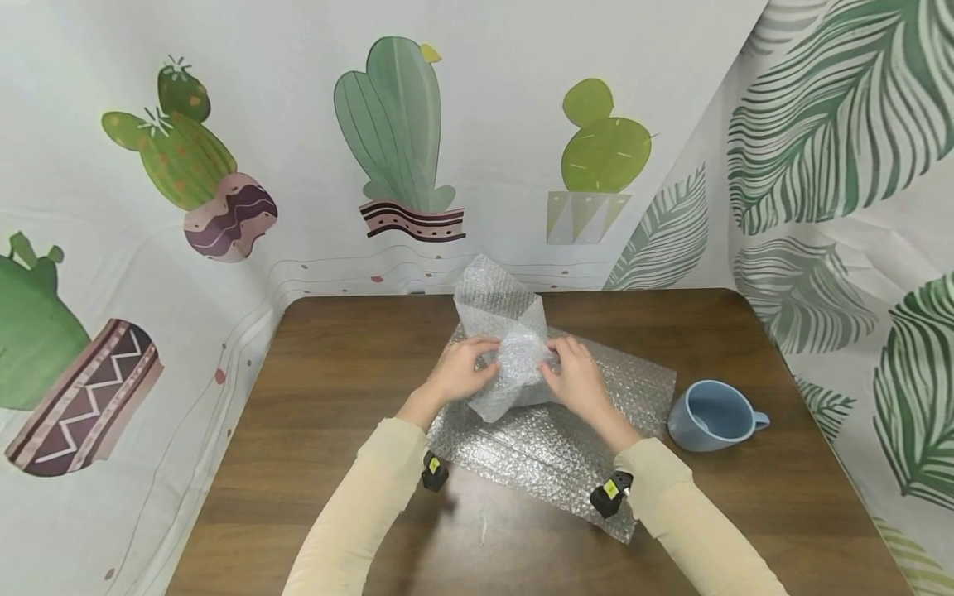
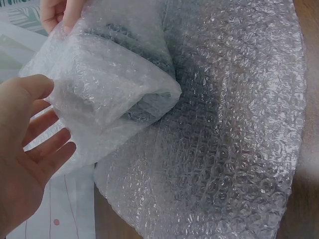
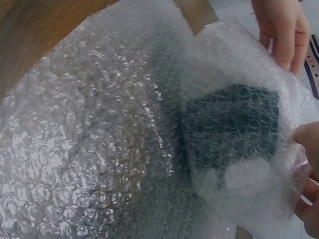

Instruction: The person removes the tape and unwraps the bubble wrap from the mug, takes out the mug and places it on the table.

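Note:
A bundle of clear bubble wrap (image 1: 514, 356) stands upright near the back of the table, its top end folded and peaked. Through its layers a dark teal object (image 3: 234, 124) shows in the right wrist view; its kind is blurred by the wrap. My left hand (image 1: 464, 370) grips the bundle's left side between thumb and fingers. On the opposite side my right hand (image 1: 580, 377) holds the wrap, thumb in front. Beneath the bundle spreads a flat sheet of bubble wrap (image 1: 522, 463), lying at a slant on the table.
Right of the sheet stands a blue mug (image 1: 714, 418), upright, handle pointing right. The brown wooden table (image 1: 298, 480) ends at a printed cloth backdrop (image 1: 507, 165) with cacti and leaves. Each wrist carries a small black camera.

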Available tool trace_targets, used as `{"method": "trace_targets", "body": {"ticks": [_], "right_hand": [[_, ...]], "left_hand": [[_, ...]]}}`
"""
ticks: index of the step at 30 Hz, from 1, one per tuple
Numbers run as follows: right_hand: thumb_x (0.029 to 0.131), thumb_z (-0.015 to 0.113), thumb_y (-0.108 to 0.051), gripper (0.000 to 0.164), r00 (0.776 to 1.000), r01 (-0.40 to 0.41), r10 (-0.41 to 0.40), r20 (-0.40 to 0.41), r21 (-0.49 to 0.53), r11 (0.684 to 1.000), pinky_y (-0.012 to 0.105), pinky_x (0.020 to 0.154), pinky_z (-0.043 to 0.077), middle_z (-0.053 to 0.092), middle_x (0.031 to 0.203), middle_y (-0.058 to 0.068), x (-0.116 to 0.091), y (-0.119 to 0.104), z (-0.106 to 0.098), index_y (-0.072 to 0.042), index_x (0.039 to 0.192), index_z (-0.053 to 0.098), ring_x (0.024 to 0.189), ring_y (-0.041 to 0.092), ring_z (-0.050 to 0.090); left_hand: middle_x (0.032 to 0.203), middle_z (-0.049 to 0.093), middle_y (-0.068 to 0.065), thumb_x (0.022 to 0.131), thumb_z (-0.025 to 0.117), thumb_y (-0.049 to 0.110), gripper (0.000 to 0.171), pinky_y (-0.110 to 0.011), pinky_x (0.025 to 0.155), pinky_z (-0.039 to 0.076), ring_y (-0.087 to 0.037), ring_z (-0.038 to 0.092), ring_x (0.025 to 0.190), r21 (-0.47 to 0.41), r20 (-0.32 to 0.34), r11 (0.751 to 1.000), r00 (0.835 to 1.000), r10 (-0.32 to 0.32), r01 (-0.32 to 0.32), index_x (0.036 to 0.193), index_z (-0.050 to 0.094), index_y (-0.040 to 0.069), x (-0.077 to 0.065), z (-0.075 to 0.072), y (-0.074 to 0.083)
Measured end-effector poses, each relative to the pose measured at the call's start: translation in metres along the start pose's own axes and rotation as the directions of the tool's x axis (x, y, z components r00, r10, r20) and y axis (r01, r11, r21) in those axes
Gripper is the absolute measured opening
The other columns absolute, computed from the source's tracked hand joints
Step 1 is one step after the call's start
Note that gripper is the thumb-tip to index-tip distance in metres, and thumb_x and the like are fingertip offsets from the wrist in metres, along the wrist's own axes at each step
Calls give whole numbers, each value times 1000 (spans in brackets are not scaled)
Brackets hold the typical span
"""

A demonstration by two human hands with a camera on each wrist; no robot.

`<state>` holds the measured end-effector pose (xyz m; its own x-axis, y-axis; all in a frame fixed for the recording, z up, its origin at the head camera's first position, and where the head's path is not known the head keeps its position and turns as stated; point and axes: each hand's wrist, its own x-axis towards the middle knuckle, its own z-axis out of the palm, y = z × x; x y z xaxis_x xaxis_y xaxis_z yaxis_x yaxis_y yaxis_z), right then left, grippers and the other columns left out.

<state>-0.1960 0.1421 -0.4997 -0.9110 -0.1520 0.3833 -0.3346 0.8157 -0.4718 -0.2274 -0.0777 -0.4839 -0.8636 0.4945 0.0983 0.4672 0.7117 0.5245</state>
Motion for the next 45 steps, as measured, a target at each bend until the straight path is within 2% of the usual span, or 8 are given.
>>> {"method": "trace_targets", "body": {"ticks": [7,12,16,23,26,34,40,45], "right_hand": [[79,69,-8,20,1000,-10,10,-7,46,999,42,71,51,63,90,14,0,1,-2,1,96,62,83,30,59],[77,68,-7,13,1000,-5,6,-30,45,999,41,69,50,63,85,11,-1,1,-3,-1,88,63,80,28,57],[76,68,-6,11,999,4,-1,-44,47,999,40,69,49,62,82,10,-3,1,-4,-1,85,63,78,28,57],[77,70,-6,11,1000,0,1,-24,60,998,38,65,52,63,81,9,-8,1,-9,-3,85,63,72,24,60],[77,70,-6,10,1000,9,-8,-17,64,998,37,61,51,62,79,8,-11,1,-12,-4,84,63,68,22,58],[78,70,-8,8,1000,6,-9,25,124,992,31,61,49,61,78,3,-19,5,-18,-9,81,63,68,15,54],[75,72,-8,9,998,48,-53,25,153,987,27,60,45,58,71,-1,-24,8,-21,-11,76,63,65,11,50],[77,71,-9,7,996,77,-83,25,186,980,24,59,47,58,71,-2,-28,11,-23,-10,77,64,65,10,51]], "left_hand": [[128,57,-3,89,53,18,33,-39,98,43,-23,53,116,-19,-9,999,999,32,-32,120,61,11,3,0,-4],[125,58,-6,88,49,10,32,-38,98,42,-23,53,117,-71,29,997,999,38,-36,118,62,10,7,-3,-4],[125,58,-7,89,49,11,33,-37,98,42,-23,55,114,-69,70,997,996,48,-43,119,61,9,10,-6,-5],[127,57,-3,90,50,13,33,-43,104,34,-23,55,113,-65,141,998,990,13,-4,121,60,14,11,-12,-3],[127,57,-5,89,52,13,32,-47,106,28,-27,55,113,-84,151,996,989,9,3,120,60,12,11,-13,-2],[126,57,-6,87,56,12,33,-51,107,25,-30,56,111,-102,148,995,989,14,1,120,60,8,11,-13,-1],[122,60,-5,87,59,15,32,-47,100,34,-28,59,105,-77,121,996,991,52,-43,118,61,11,12,-12,-1],[120,60,-4,87,61,21,33,-43,94,40,-23,59,101,-36,130,998,990,47,-42,119,61,13,13,-12,1]]}}
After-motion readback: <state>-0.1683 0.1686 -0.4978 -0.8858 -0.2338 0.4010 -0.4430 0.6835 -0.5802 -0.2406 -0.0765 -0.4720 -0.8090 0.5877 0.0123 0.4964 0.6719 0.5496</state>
